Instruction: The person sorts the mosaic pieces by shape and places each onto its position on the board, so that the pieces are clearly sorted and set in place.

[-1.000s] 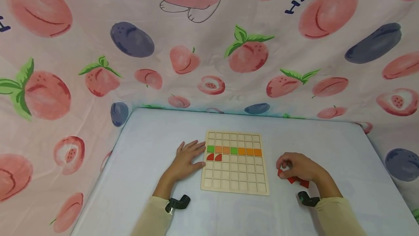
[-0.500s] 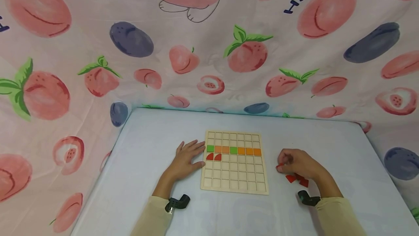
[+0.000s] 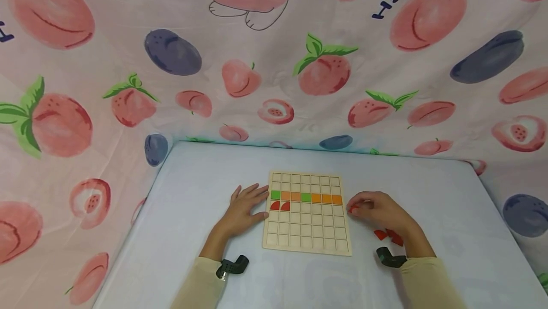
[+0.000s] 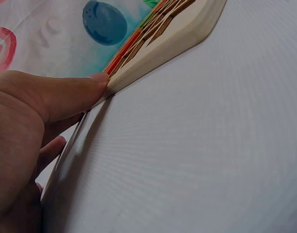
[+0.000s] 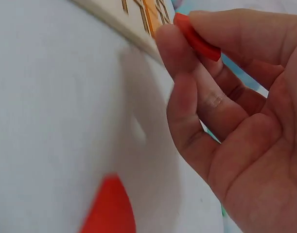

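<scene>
A wooden grid board (image 3: 306,241) lies flat at the middle of the table. One row is filled with green and orange square tiles (image 3: 295,196), and two red quarter-circle tiles (image 3: 285,206) sit at the left of the row below. My left hand (image 3: 241,210) rests beside the board, fingers spread, with its thumb touching the left edge, as the left wrist view also shows. Just off the board's right edge, my right hand (image 3: 378,210) pinches a small red tile (image 5: 198,39) between thumb and fingertips, above the table.
Loose red tiles (image 3: 380,235) lie on the white table (image 3: 317,280) below the right hand, partly hidden by its wrist. A fruit-print cloth (image 3: 274,52) hangs behind the table. Each wrist wears a black camera (image 3: 390,257).
My right hand has picked up a red tile from the loose ones and carried it left and a little away from me, towards the board. The left hand stays in place.
</scene>
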Motion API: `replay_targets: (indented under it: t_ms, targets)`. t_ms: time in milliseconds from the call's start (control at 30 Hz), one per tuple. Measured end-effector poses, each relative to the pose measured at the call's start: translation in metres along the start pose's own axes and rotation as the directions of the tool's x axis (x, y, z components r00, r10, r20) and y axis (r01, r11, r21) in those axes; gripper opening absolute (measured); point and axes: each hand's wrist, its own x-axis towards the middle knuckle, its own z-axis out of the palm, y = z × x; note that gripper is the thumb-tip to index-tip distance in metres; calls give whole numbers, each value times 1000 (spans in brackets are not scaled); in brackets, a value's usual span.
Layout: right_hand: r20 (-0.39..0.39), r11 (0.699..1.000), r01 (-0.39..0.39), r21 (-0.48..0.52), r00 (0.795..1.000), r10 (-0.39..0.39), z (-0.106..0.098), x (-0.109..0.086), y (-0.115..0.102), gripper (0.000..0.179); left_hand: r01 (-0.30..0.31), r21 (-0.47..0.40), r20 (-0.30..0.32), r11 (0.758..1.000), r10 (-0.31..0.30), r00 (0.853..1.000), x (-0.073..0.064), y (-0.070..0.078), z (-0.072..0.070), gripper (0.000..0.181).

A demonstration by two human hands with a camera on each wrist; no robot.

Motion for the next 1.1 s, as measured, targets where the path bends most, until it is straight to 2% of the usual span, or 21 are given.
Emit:
replay_targets:
  t_ms: [200, 367, 500, 667, 833, 1100]
  targets:
    - [-20, 998, 24, 65, 1000, -23, 13, 9, -15, 13, -4, -1, -15, 1000, 4, 1000, -1, 0, 1, 64]
    - [-20, 988, 86, 125, 996, -84, 24, 20, -22, 12, -1, -4, -17, 1000, 1, 1000, 0, -1, 2, 63]
    - [-20, 976, 129, 178, 992, -128, 33, 27, -29, 18, -5, -15, -14, 1000, 4, 1000, 0, -2, 2, 57]
    - [-30, 970, 145, 194, 989, -142, 47, 35, -39, 24, -6, -19, -14, 1000, 6, 1000, 0, -2, 2, 53]
    - [-50, 970, 162, 183, 987, -155, 61, 42, -51, 16, -6, -16, -20, 1000, 5, 1000, 0, -1, 1, 53]
    - [-68, 946, 150, 286, 988, -136, 79, 56, -57, 15, 4, -15, -28, 1000, -5, 1000, 1, 0, 2, 50]
